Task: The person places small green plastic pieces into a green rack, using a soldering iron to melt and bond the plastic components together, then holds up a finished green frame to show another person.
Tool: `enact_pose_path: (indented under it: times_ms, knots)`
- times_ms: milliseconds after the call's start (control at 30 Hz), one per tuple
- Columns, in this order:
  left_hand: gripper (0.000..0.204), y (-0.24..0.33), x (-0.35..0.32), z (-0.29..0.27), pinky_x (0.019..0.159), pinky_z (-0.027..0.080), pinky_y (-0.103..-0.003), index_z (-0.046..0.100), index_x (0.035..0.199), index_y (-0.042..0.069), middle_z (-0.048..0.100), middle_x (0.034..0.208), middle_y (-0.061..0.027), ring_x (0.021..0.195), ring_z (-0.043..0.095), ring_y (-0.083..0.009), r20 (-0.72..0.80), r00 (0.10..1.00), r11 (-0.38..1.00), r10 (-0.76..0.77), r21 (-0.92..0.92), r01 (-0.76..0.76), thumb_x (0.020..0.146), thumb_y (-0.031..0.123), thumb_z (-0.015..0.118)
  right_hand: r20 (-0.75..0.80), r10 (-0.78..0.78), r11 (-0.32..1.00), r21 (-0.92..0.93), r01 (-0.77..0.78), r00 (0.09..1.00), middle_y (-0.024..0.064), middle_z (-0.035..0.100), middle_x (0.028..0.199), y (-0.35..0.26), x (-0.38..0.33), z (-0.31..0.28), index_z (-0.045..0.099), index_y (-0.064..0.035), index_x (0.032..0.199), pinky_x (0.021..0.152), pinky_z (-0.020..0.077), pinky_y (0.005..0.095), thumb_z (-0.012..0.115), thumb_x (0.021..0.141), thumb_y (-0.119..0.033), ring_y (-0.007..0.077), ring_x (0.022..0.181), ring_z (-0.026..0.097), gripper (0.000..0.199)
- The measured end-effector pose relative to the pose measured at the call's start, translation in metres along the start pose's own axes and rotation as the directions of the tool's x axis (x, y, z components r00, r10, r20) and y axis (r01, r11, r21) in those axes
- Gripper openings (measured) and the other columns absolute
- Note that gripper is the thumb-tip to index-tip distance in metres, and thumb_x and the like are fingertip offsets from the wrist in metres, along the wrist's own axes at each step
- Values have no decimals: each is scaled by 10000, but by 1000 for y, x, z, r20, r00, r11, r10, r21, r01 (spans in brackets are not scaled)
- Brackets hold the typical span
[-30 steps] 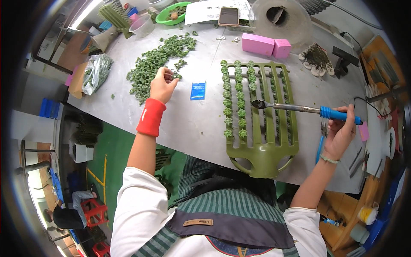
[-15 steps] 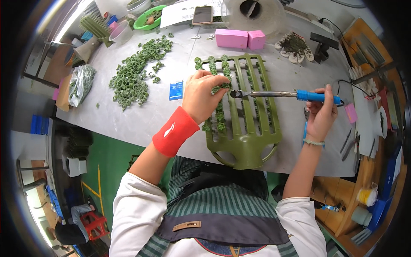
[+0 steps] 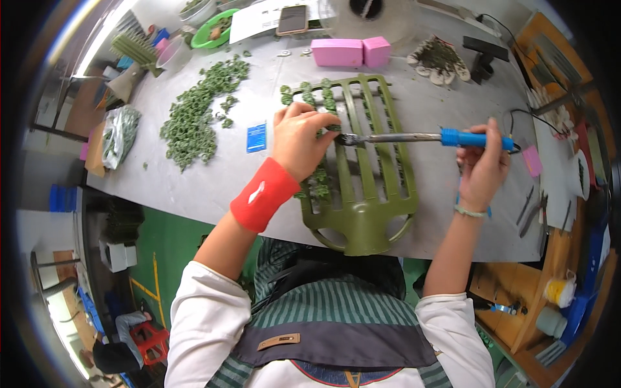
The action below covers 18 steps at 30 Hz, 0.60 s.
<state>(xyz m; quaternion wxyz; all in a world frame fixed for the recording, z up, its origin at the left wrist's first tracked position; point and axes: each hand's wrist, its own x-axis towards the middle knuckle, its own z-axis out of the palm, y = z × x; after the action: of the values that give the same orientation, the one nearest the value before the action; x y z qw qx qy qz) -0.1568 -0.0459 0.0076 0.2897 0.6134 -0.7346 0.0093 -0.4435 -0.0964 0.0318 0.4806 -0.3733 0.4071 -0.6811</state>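
A green plastic slatted frame (image 3: 366, 220), with a rounded neck toward me, lies on the grey table. Small curly green plastic leaf pieces (image 3: 321, 187) line its left slats, with more between the slats farther right. Over the left slats, my left hand (image 3: 301, 139), with a red wristband, pinches a green leaf piece (image 3: 328, 124) between thumb and index finger. My right hand (image 3: 484, 169) grips the blue handle of a soldering iron (image 3: 401, 137), held nearly level across the frame. Its dark tip is right by my left fingertips; whether it touches the piece I cannot tell.
A heap of loose leaf pieces (image 3: 194, 116) spreads at the left, near a blue card (image 3: 256, 137). Pink blocks (image 3: 337, 52), a phone (image 3: 292, 20) and a dirty glove (image 3: 440, 59) lie farther back. Pliers (image 3: 532, 216) rest at the right, and a black cord (image 3: 540, 123) trails there.
The whole view has shifted slightly, so the table's things sit a little farther left. Both hands keep nearly the same pose, and the iron's tip stays by my left fingertips.
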Motion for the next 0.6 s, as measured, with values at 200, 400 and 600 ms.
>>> enact_pose_path:
  times_ms: [200, 400, 600]
  knots:
    - [252, -16, 15, -13, 865, 476, -341, 699, 1053, 96, 695, 914, -47, 944, 603, -241, 60, 996, 900, -72, -426, 91, 812, 167, 725, -83, -2, 998, -58, -2, 997, 66, 635, 638, -17, -5, -1, 624, -38, 747, 404, 417, 212, 627, 913, -321, 107, 448, 565, 328]
    - [247, -174, -23, -59, 756, 535, -339, 681, 1050, 74, 675, 917, -114, 811, 667, -261, -33, 985, 916, -171, 363, 171, 820, 1, 626, -65, 29, 999, -42, -31, 997, 60, 629, 640, -20, -9, 9, 612, -53, 733, 402, 391, 196, 610, 923, -341, 95, 450, 551, 345]
    - [215, -198, -52, -58, 738, 525, -376, 643, 964, 66, 673, 887, -110, 811, 652, -306, 46, 938, 929, -343, 165, 331, 758, 43, 699, -67, 20, 999, -42, -23, 998, 74, 638, 652, -22, -11, 7, 614, -52, 735, 402, 396, 197, 611, 925, -341, 98, 452, 554, 346]
